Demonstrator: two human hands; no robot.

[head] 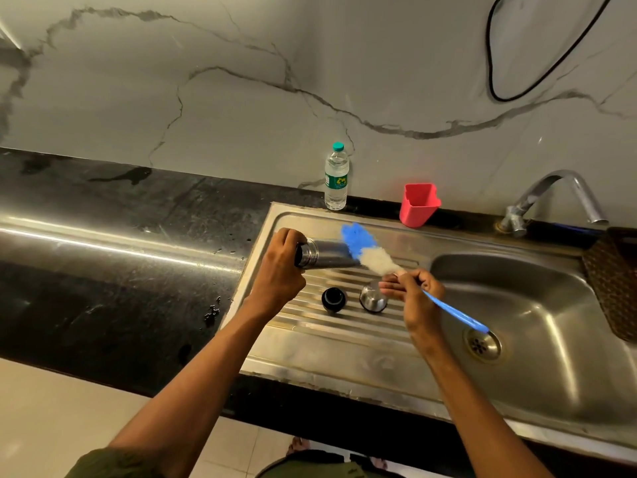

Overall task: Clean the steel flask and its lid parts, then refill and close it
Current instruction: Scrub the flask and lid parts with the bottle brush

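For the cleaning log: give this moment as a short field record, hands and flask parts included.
left hand: grips the steel flask near its mouth, flask lying sideways over the drainboard
right hand: holds the bottle brush, bristles against the flask's outside
black stopper: on the drainboard, apart from the flask
steel cup lid: on the drainboard, beside the stopper
water bottle: upright, capped, behind the sink
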